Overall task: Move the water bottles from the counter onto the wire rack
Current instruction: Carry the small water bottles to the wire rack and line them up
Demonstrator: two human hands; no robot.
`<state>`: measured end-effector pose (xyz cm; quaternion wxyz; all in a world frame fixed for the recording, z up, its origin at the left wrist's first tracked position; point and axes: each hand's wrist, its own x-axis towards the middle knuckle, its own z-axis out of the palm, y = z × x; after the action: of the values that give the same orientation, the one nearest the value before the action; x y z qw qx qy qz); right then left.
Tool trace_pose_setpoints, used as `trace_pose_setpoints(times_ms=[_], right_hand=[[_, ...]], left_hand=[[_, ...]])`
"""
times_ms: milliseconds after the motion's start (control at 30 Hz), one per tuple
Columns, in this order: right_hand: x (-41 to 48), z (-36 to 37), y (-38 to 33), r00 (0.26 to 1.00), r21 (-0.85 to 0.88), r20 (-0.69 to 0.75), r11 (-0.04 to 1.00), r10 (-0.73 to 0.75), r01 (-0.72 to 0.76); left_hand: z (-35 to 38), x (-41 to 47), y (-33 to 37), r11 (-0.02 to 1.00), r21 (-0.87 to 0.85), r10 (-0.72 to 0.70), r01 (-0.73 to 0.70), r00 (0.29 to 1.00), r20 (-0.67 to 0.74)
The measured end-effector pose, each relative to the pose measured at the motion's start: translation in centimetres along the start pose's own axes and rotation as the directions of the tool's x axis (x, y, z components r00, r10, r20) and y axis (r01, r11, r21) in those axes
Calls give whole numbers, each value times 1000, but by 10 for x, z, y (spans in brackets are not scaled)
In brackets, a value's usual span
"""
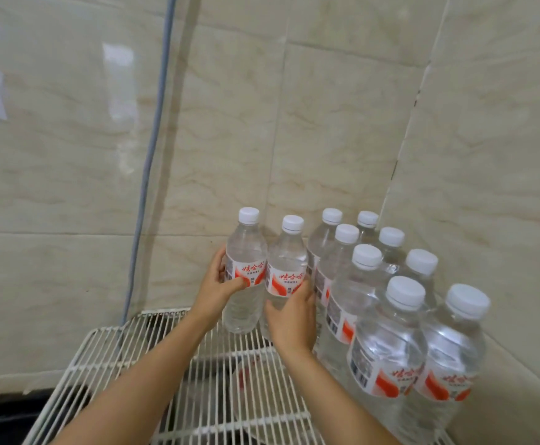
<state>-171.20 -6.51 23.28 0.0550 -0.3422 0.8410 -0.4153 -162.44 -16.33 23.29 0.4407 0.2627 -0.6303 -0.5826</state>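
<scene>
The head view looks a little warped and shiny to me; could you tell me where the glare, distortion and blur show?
In the head view, window glare smears the glossy tiled wall at upper left; the wide lens bows the tile seams and the grey cable; the nearest bottles loom large; the wire rack and forearms soften toward the bottom edge.

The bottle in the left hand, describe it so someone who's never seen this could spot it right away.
Find the white wire rack against the tiled wall, with capped water bottles crowded on its right side. The bottle in the left hand is the leftmost one, upright at the rack's back edge. Unlike its right neighbour, it has open rack on its left.
</scene>
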Motion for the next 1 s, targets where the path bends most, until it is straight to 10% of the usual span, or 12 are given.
trace_pose_setpoints(times_ms=[233,633,1000], right_hand=[[-28,16,27,998,-67,69,998,5,0],[-11,37,26,989,118,-46,984,139,-132],[10,48,28,967,172,145,957,210,-234]], left_hand=[[7,-34,-31,818,532,-142,219,973,-181],[16,-23,-38,843,515,-86,156,984,-158],[15,-18,-42,861,475,-113,183,979,-171]])
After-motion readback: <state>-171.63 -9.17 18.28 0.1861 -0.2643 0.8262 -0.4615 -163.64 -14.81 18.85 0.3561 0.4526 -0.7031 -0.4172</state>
